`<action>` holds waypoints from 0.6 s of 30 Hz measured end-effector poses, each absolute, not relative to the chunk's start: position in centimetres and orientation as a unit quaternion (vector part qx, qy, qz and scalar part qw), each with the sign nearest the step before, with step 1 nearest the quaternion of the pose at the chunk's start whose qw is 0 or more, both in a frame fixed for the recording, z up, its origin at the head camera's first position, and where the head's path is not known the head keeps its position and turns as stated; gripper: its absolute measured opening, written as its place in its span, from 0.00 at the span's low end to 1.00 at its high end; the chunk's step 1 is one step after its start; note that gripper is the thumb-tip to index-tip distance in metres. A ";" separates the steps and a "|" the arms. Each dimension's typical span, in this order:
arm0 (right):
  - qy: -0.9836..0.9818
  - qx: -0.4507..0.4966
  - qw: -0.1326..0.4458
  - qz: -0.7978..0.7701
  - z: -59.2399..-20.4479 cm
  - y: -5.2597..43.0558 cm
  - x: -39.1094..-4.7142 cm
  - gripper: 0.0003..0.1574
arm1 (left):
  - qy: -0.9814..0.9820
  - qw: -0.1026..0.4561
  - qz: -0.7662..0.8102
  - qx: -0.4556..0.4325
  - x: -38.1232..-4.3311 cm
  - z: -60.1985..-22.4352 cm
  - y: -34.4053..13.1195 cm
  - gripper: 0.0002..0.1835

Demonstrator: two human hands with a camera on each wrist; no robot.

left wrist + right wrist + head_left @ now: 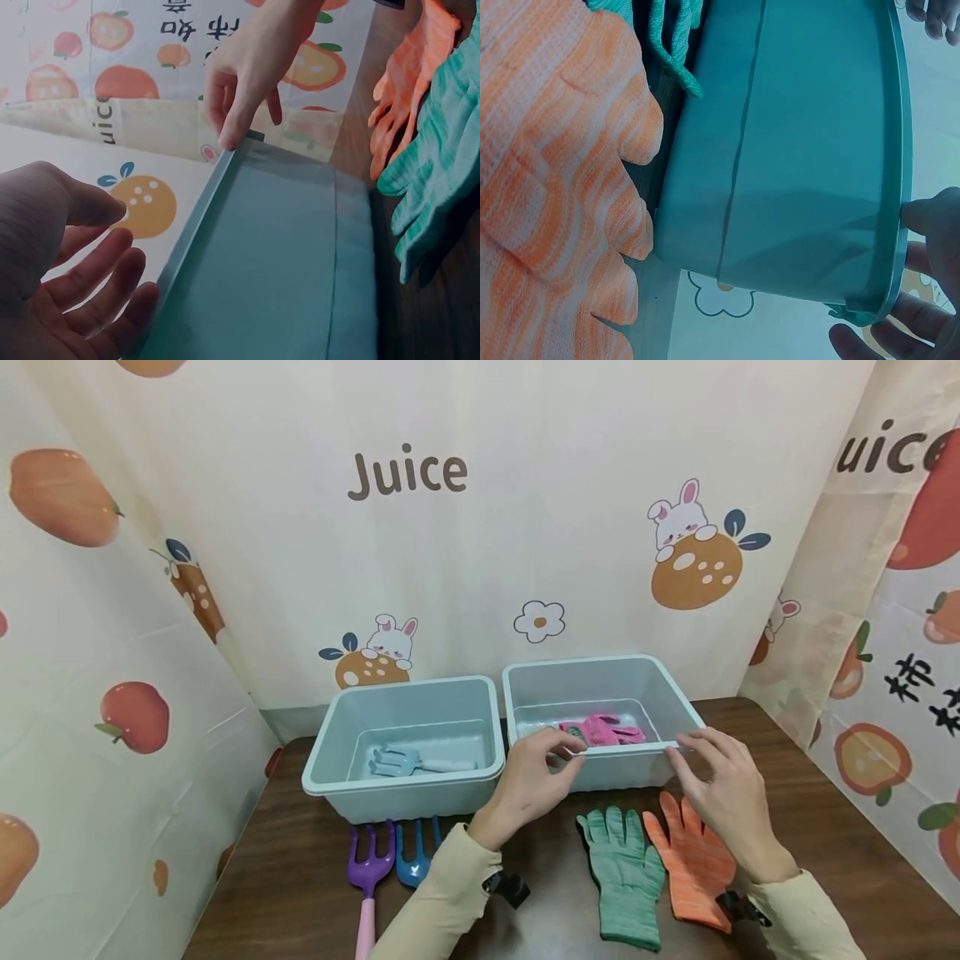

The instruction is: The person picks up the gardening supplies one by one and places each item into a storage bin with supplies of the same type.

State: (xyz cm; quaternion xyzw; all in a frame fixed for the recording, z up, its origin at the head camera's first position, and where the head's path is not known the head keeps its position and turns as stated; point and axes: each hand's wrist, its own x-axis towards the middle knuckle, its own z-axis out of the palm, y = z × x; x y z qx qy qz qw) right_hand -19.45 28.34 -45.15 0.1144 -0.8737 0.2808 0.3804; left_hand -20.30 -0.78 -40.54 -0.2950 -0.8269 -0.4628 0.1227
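Note:
My right hand (pixel 723 789) pinches the front right corner of the right-hand pale blue plastic bin (pixel 626 774), thumb outside the rim and fingers behind it. At the left part of the same front rim is my left hand (pixel 532 777). The left wrist view shows its thumb and loosely bent fingers (pixel 97 281) spread apart, with the little finger overlapping the rim. A pink glove (pixel 606 732) with a green patch lies inside this bin. Before it on the table, a green glove (pixel 624 877) and an orange glove (pixel 690 868) lie side by side, beneath my wrists.
A matching left bin (pixel 408 802) holds a light blue hand fork (pixel 396 762). A purple hand fork with a pink handle (pixel 371 867) and a blue fork (pixel 411 865), partly behind my left sleeve, lie before it. A fruit-printed curtain (pixel 465 552) closes off the wooden table's back.

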 end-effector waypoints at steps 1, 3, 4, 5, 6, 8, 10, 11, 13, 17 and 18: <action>-0.874 0.115 0.380 0.280 -45.1 28.3 -19.5 0.20 | -0.826 0.121 -0.463 -0.298 -20.2 -40.6 -0.8 0.07; -0.874 0.114 0.380 0.280 -45.1 28.3 -19.4 0.20 | -0.824 0.112 -0.465 -0.304 -20.1 -40.7 -0.7 0.08; -0.874 0.114 0.380 0.280 -45.1 28.3 -19.5 0.20 | -0.824 0.108 -0.465 -0.306 -20.0 -40.8 -0.7 0.08; -0.874 0.114 0.380 0.281 -45.1 28.3 -19.5 0.19 | -0.823 0.103 -0.467 -0.307 -19.9 -40.9 -0.7 0.08; -0.874 0.113 0.380 0.281 -45.1 28.3 -19.5 0.19 | -0.822 0.098 -0.468 -0.308 -19.8 -41.0 -0.6 0.08; -0.873 0.113 0.380 0.282 -45.0 28.2 -19.4 0.19 | -0.822 0.089 -0.470 -0.309 -19.7 -41.2 -0.6 0.09; -0.874 0.112 0.380 0.283 -45.0 28.2 -19.4 0.19 | -0.823 0.084 -0.470 -0.308 -19.5 -41.4 -0.6 0.09; -0.874 0.113 0.379 0.283 -45.0 28.2 -19.4 0.19 | -0.823 0.082 -0.469 -0.309 -19.4 -41.5 -0.5 0.10; -0.874 0.114 0.378 0.282 -45.0 28.2 -19.4 0.19 | -0.825 0.079 -0.466 -0.310 -19.3 -41.8 -0.5 0.10; -0.875 0.115 0.377 0.281 -45.0 28.2 -19.4 0.20 | -0.827 0.067 -0.463 -0.313 -18.9 -42.5 -0.2 0.09; -0.875 0.115 0.377 0.281 -45.0 28.3 -19.4 0.20 | -0.826 0.064 -0.463 -0.314 -18.9 -42.7 -0.2 0.09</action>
